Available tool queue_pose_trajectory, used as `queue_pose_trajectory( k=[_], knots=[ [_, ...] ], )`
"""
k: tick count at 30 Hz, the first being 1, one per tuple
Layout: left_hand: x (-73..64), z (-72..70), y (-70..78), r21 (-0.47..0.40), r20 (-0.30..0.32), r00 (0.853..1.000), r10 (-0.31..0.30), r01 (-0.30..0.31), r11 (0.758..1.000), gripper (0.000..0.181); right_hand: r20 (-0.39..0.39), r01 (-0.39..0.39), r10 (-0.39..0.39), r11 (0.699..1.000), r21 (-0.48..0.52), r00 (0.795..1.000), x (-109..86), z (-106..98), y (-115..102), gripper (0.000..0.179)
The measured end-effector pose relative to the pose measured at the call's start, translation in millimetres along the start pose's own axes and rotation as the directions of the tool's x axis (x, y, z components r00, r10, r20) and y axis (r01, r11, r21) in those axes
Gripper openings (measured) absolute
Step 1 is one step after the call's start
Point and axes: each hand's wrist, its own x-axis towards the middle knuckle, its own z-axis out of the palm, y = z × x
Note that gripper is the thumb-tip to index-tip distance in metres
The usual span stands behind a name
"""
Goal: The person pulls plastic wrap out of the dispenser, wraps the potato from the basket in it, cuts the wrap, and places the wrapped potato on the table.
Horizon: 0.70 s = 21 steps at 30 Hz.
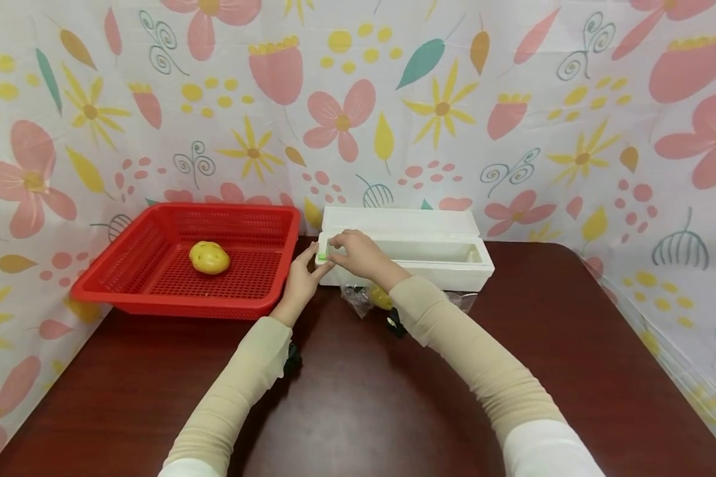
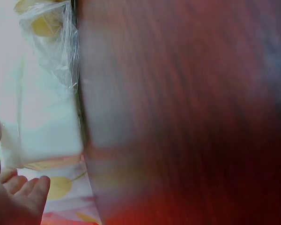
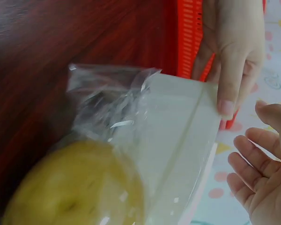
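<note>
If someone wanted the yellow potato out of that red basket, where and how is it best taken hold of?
Probably from above, with a grip around its rounded sides: the potato lies on the floor of the red basket, its top uncovered, while the basket's raised walls would hinder a sideways approach.

Red plastic basket (image 1: 173,303), perforated at floor and walls, stands at the far left of the table, with one yellow potato (image 1: 209,258) lying on its floor. The table (image 1: 358,404) is dark reddish-brown, glossy, its far right corner rounded. White backdrop (image 1: 358,182), printed with pink and yellow flowers, teal leaves and spirals, hangs behind.
</note>
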Motion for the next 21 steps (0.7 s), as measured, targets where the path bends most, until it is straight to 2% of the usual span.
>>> queue_pose_trajectory(
  k=[6, 9, 13, 18, 21],
  knots=[
    [2.0, 1.3, -3.8, -0.097, -0.001, 1.000, 0.013, -0.013, 0.995, 0.056, 0.022, 0.028, -0.027, 0.999, -0.042, 0.999, 17.1, 11, -7, 0.030],
    [2.9, 0.8, -3.8, -0.084, -0.013, 1.000, 0.019, -0.020, 0.996, 0.054, 0.027, 0.020, -0.018, 0.997, -0.081, 0.999, 22.8, 12, -9, 0.027],
    [3.7, -0.6, -3.0, -0.056, -0.015, 1.000, 0.019, -0.020, 0.998, 0.054, 0.040, -0.007, 0.009, 0.998, -0.069, 0.999, 26.9, 11, -7, 0.023],
    [5.3, -2.2, -4.7, 0.000, -0.006, 0.997, 0.071, -0.071, 0.997, 0.049, 0.053, 0.014, -0.011, 0.998, -0.057, 0.999, 28.2, 11, -6, 0.019],
    [6.1, -3.7, -5.9, 0.005, 0.003, 0.995, 0.097, -0.097, 0.995, 0.048, 0.043, 0.035, -0.032, 0.997, -0.067, 0.999, 28.0, 12, -7, 0.015]
  ],
)
